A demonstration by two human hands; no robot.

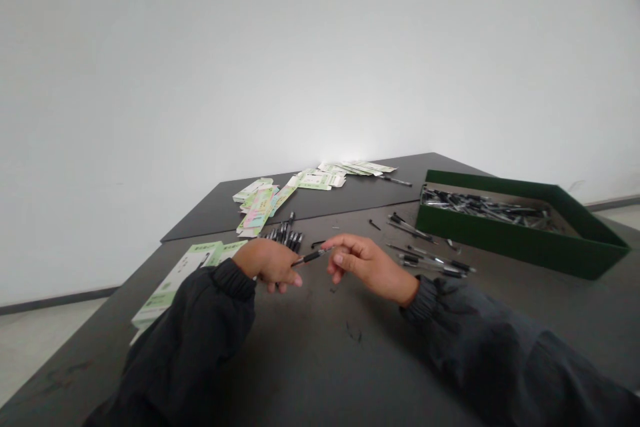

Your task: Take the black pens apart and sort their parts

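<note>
My left hand (pixel 273 263) is closed around a gel pen (pixel 313 256) with a clear barrel and a black grip, its tip end pointing right. My right hand (pixel 367 264) is at that end, the index finger stretched out against the tip and the thumb a little apart below it. The other right fingers are loosely curled. Behind my left hand lies a cluster of black-capped pens (pixel 285 233), partly hidden by it. Several loose pens (pixel 433 261) and a short black cap (pixel 374 224) lie beyond my right hand.
A green box (pixel 505 230) full of pens stands on the dark table (pixel 310 360) at the right. Flattened printed cartons (pixel 260 210) spread along the back left, more cartons (pixel 357 168) by the wall. White-green pen boxes (pixel 175 283) lie beside my left forearm.
</note>
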